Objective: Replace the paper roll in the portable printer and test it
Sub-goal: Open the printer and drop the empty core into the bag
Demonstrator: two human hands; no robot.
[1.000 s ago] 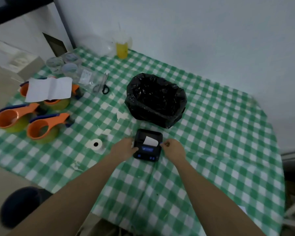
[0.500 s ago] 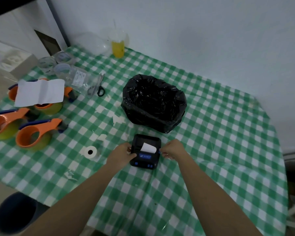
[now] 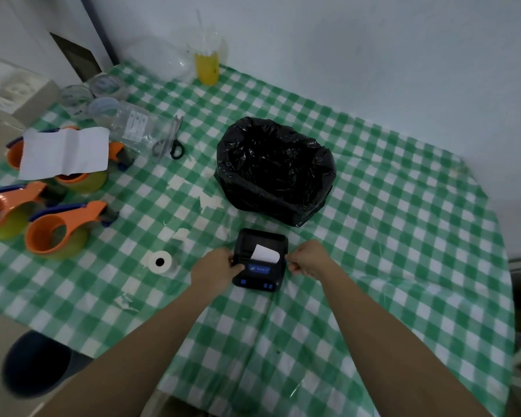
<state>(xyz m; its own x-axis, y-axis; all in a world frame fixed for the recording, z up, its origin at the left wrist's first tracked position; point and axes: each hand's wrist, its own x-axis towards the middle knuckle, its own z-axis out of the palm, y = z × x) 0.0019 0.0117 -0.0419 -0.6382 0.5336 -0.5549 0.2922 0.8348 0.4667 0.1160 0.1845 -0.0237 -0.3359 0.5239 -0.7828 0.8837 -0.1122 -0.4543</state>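
Fingers (image 3: 238,266) of the left hand (image 3: 214,269) are clamping the portable printer (image 3: 260,260) by its left edge; right hand (image 3: 309,260) fingers are pinching together at its right side.

It is sitting on the bench (image 3: 403,236), near the black-lined bin (image 3: 274,170), paper tab (image 3: 265,253) sticking out, spare paper roll (image 3: 160,262) lying apart. Squeezing unevenly risks jamming or skewing the paper. Its blue label is staying too blurred for reading.

A black bin bag (image 3: 274,170) sits mid-table; scissors (image 3: 169,139) lie to its left; orange tape dispensers (image 3: 57,227) crowd the left edge; a yellow cup (image 3: 206,67) stands far.
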